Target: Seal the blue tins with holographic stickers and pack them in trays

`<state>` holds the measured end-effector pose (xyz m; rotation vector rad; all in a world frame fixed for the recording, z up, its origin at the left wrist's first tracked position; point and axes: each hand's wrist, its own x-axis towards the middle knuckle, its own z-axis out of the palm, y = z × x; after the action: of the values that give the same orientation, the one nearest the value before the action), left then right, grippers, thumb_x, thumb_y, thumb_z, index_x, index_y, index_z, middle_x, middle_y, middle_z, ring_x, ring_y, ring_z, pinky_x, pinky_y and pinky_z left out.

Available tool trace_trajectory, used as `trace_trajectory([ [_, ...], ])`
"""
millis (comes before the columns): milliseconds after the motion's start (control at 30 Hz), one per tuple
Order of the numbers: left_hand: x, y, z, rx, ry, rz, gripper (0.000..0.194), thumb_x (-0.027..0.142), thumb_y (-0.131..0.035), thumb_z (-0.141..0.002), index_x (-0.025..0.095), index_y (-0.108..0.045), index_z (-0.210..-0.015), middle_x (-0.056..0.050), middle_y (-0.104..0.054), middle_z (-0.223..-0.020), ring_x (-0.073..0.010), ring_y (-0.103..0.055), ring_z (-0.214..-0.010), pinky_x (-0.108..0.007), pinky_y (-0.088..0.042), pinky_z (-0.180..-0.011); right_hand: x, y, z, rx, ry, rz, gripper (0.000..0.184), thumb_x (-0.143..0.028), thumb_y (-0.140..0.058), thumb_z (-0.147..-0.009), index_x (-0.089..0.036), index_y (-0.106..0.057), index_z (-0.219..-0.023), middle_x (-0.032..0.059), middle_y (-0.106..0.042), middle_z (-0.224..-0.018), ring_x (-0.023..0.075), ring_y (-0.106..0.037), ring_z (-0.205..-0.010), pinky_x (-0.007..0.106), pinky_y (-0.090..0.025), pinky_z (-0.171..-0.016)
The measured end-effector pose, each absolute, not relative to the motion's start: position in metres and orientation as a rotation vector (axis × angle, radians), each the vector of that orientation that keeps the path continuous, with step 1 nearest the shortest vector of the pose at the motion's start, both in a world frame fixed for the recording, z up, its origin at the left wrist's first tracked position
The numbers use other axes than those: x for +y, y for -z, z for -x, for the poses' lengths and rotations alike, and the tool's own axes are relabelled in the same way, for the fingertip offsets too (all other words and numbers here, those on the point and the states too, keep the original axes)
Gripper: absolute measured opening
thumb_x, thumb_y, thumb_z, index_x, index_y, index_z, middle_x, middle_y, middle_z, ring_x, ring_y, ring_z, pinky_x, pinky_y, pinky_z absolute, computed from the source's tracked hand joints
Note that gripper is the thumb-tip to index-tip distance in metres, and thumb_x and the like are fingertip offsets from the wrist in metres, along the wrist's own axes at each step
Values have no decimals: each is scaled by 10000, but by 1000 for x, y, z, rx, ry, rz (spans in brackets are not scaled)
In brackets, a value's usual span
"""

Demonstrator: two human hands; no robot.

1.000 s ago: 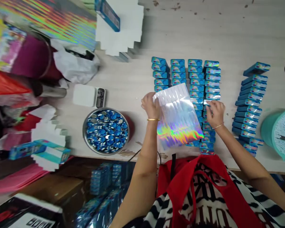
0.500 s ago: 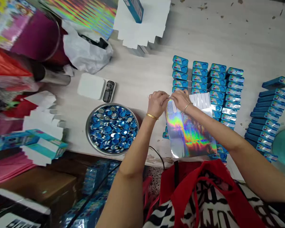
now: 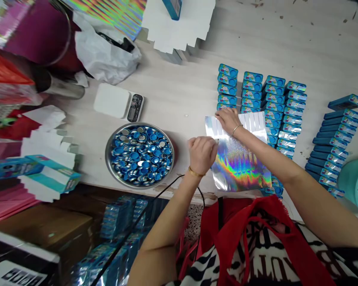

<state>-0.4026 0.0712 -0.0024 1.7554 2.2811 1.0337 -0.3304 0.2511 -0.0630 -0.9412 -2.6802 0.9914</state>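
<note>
A shiny silver holographic sheet (image 3: pixel 241 169) with rainbow glare lies in front of me, over part of the rows of small blue boxes (image 3: pixel 252 94). My right hand (image 3: pixel 228 120) is closed at its upper left edge, fingers bent onto the sheet. Just left of the sheet, my left hand (image 3: pixel 202 154) is curled into a closed shape, thumb and forefinger together near the sheet's left side. What it pinches, if anything, is too small to make out. A gold bangle circles each wrist.
A steel bowl (image 3: pixel 107 159) of blue and silver caps stands to the left, below a white digital scale (image 3: pixel 113 100). More blue boxes (image 3: pixel 331 139) line the right side, beside a turquoise tub (image 3: pixel 350 178). A white cardboard stack (image 3: pixel 179 29) stands at the back. A black cable (image 3: pixel 167 186) crosses the table edge.
My left hand has come away from my right hand, moving down beside the sheet. The sheet's upper left corner, bent up between both hands before, now lies flatter. My right hand stays at the top edge.
</note>
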Motion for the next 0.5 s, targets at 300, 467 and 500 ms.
trace_trajectory([
  [300,56,-36,303,1873,-1771,-363,286,382,-790,-792,206,-569,-836,17,-624,-800,-120,-615,-742,-261,-482,-730,157,-7,183,-1841,-1611,1052,792,-854,-254,-905,-220,-710,-1038,74,-710,-1032,234,-640,-1045,392,-468,-981],
  [467,57,-8,234,1666,-1555,-281,286,353,-810,-722,200,-572,-762,32,-608,-705,-118,-597,-695,-259,-488,-710,108,-15,96,-1514,-1635,1339,442,-645,-591,-894,-222,-604,-766,-4,-605,-748,163,-571,-750,314,-468,-781],
  [500,57,-2,220,1639,-1505,-308,266,349,-798,-728,200,-579,-750,29,-606,-697,-120,-587,-684,-261,-482,-698,106,-14,80,-1486,-1601,1371,417,-607,-581,-910,-224,-586,-744,-10,-585,-726,155,-549,-726,308,-458,-764],
])
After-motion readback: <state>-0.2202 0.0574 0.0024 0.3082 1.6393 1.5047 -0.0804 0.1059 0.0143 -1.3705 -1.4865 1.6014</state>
